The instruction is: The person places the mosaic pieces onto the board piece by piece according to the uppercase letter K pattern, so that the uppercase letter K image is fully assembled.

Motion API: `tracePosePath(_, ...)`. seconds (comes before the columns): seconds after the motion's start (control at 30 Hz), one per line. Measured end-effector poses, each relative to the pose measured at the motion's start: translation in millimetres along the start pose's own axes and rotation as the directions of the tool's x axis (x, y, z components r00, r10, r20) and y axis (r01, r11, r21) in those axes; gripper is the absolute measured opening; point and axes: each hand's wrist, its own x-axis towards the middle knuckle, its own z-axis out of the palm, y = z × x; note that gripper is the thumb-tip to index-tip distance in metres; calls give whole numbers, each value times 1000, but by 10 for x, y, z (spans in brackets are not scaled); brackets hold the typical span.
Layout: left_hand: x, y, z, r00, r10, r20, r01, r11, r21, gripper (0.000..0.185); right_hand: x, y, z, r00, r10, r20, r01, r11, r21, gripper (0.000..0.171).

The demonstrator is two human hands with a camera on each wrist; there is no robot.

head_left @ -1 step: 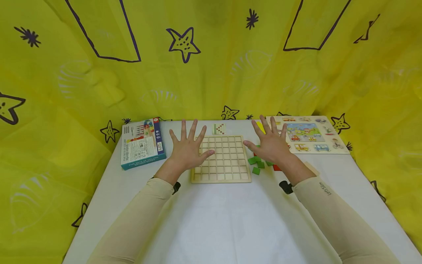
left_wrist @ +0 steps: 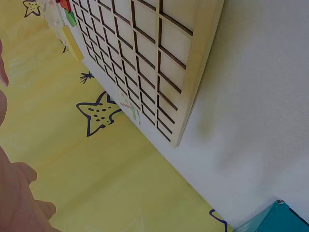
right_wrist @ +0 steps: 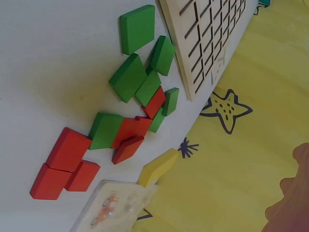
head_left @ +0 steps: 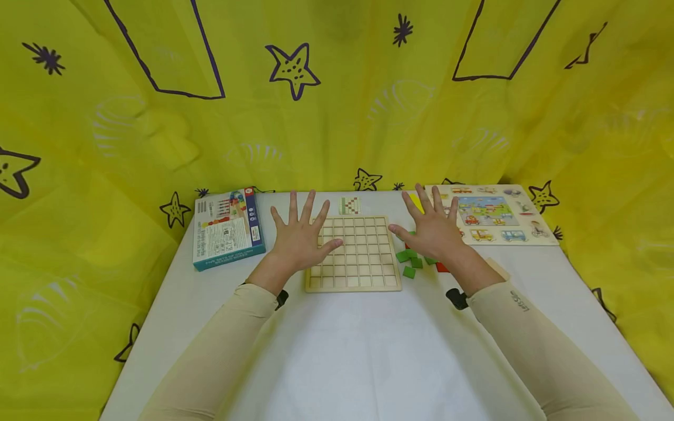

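Observation:
A wooden grid board (head_left: 354,252) with bare square cells lies on the white table; the left wrist view shows its corner (left_wrist: 159,63) close up. My left hand (head_left: 301,235) is spread flat with straight fingers over the board's left edge, holding nothing. My right hand (head_left: 433,229) is spread the same way just right of the board, above a heap of green tiles (head_left: 409,257) and red tiles (head_left: 441,268). The right wrist view shows the green tiles (right_wrist: 137,29), the red tiles (right_wrist: 67,154) and one yellow tile (right_wrist: 157,166) lying loose beside the board (right_wrist: 203,38).
A teal box (head_left: 226,227) lies at the left of the table. A small pattern card (head_left: 350,205) sits behind the board. A vehicle picture puzzle (head_left: 492,213) lies at the back right. Yellow star-printed cloth (head_left: 337,105) surrounds the table.

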Motion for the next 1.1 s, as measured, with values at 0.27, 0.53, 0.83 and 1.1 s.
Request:
tracePosePath(0.27,-96,-71,91,988,35,152,-17,993,-118,95,1,31,46,1000,-18,-6,19,999,43,87)
tracePosePath(0.53,-351,-259,507,942,21,334,61,971,-231,92,50,200,146,999,-41,27,35,984,174,63)
tracePosePath(0.83,-481,-329,630,940,45,338,42,968,-246,83,264,310,376,989,2,151,-41,965,260,49)
tracePosePath(1.1,-501,-329,651,921,66,385,28,972,-234,88,383,316,601,986,9,168,-47,973,225,42)
